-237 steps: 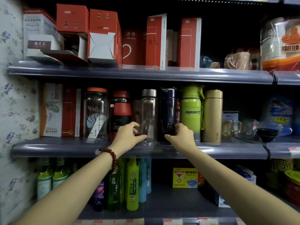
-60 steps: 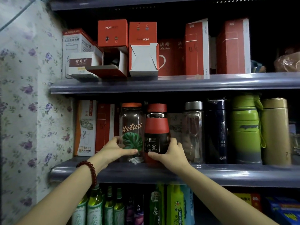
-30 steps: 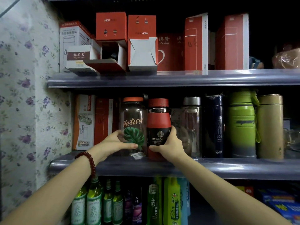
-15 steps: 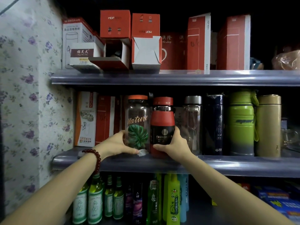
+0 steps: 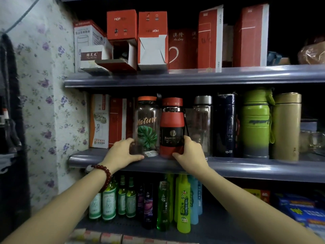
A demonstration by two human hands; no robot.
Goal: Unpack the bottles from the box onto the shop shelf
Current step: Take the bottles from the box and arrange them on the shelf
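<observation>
Left hand (image 5: 123, 152) curls round base of clear leaf-print bottle (image 5: 147, 125), right hand (image 5: 190, 150) round red bottle (image 5: 172, 127); both upright, touching, on middle shelf (image 5: 246, 167). Clear one probably rigid, slick, breakable; hold low.

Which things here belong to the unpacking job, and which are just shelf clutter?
Job: leaf bottle under left hand; red bottle in right hand; middle shelf.
Clutter: red boxes above; green bottles below; green flask.
</observation>
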